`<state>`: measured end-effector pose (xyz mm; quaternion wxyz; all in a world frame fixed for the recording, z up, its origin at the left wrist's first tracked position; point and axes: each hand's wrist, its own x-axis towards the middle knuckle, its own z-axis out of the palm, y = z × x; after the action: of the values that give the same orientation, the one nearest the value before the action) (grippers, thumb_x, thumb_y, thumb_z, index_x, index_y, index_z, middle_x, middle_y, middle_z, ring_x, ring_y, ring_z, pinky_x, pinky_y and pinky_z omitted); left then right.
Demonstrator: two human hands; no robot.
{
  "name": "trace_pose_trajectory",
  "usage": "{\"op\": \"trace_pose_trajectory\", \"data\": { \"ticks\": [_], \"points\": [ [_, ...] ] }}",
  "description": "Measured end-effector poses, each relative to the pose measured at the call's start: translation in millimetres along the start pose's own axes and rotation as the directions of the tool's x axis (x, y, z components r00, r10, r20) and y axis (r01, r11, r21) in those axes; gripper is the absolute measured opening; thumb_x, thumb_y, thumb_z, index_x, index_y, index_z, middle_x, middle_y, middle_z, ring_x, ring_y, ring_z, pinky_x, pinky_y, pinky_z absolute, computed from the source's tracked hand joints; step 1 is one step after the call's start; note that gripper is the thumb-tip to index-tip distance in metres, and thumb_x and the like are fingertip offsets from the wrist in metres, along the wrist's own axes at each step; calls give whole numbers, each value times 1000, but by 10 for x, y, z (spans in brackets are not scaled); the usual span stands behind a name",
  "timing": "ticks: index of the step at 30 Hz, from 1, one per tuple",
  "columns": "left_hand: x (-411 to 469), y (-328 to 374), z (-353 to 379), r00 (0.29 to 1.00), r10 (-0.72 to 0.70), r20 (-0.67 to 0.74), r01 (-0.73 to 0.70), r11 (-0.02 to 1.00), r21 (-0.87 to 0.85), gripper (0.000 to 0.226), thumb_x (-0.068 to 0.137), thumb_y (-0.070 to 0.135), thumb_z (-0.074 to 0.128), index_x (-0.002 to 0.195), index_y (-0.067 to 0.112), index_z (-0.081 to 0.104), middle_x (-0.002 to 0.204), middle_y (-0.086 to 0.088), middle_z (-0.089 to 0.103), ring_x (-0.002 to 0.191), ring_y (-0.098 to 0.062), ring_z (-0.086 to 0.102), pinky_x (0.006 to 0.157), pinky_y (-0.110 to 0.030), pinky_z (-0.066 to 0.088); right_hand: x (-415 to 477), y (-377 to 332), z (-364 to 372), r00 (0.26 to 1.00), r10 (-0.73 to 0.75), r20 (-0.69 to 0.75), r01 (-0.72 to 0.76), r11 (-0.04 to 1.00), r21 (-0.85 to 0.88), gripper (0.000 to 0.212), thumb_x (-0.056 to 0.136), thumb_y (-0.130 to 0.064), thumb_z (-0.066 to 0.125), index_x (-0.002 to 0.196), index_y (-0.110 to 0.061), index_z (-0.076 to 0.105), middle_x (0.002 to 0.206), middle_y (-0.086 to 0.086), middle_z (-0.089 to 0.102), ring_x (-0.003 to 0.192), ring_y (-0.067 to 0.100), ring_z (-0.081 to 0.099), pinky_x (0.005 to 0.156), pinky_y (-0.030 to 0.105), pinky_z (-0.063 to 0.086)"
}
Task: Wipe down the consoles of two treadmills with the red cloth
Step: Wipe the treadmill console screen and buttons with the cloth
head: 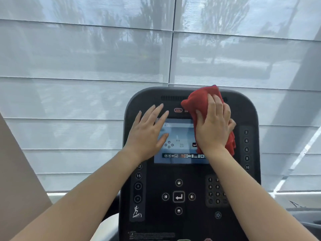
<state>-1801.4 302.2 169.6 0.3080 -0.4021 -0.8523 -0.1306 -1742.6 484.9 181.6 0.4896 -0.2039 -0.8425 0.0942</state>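
Forearms (86, 197) span the console (178, 223): left hand (147, 134) flat over the screen (178, 136) edge, right hand (213, 129) flat, pressing red cloth (196, 101).

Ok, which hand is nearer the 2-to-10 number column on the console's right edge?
Right. The right hand presses the red cloth just left of the number column; the left hand rests at the screen's left edge, farther away.

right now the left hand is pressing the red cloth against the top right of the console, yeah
No, the head view shows the right hand pressing the red cloth against the top right of the console; the left hand is bare.
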Motion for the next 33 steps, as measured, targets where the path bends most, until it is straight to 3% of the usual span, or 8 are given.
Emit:
{"op": "trace_pose_trajectory", "data": {
  "ticks": [6,9,16,22,28,31,33],
  "points": [
    [264,198,112,998,-62,-29,63,997,42,67,90,45,46,146,18,22,155,-2,17,143,-20,8,112,-55,6,50,141,-16,992,-128,19,128,992,5,47,94,-41,40,139,-27,36,143,0,40,130,27,33,92,51,32],
    [265,317,224,994,-82,-72,88,993,81,69,88,45,48,144,11,26,154,-4,23,141,-23,15,109,-57,11,-111,317,-23,983,-183,17,183,983,-17,45,93,-40,45,134,-24,40,140,1,43,128,27,35,90,51,36],
    [466,568,290,989,-80,-122,89,993,72,61,89,43,44,143,17,32,151,-1,30,137,-20,23,101,-69,13,355,311,-111,993,-100,58,99,995,21,46,95,-36,44,139,-22,38,147,0,37,135,29,29,96,53,28],
    [528,671,371,994,-41,-101,53,992,115,63,89,46,42,143,15,31,151,1,30,138,-22,25,103,-66,13,62,571,-130,995,-95,8,95,995,-32,43,93,-38,40,132,-21,43,140,2,45,128,30,39,90,53,36],
    [540,670,352,998,-42,-54,50,988,143,65,90,46,41,145,17,25,153,2,23,140,-21,19,104,-66,11,355,660,-222,999,8,43,-9,1000,15,50,95,-38,42,142,-24,33,148,0,33,134,27,27,97,52,27],
    [557,693,345,997,-49,-62,57,990,131,64,90,45,42,145,16,26,153,2,24,141,-19,16,103,-67,10,547,673,-247,995,-26,95,26,1000,3,52,96,-40,38,145,-30,25,150,-3,29,136,26,23,99,53,25],
    [565,706,350,996,-53,-76,62,991,118,63,89,44,43,144,16,27,152,0,27,141,-18,17,103,-67,9,511,729,-265,993,-72,98,71,997,9,49,95,-39,40,143,-30,30,148,-2,33,135,26,27,98,53,27]
  ]
}}
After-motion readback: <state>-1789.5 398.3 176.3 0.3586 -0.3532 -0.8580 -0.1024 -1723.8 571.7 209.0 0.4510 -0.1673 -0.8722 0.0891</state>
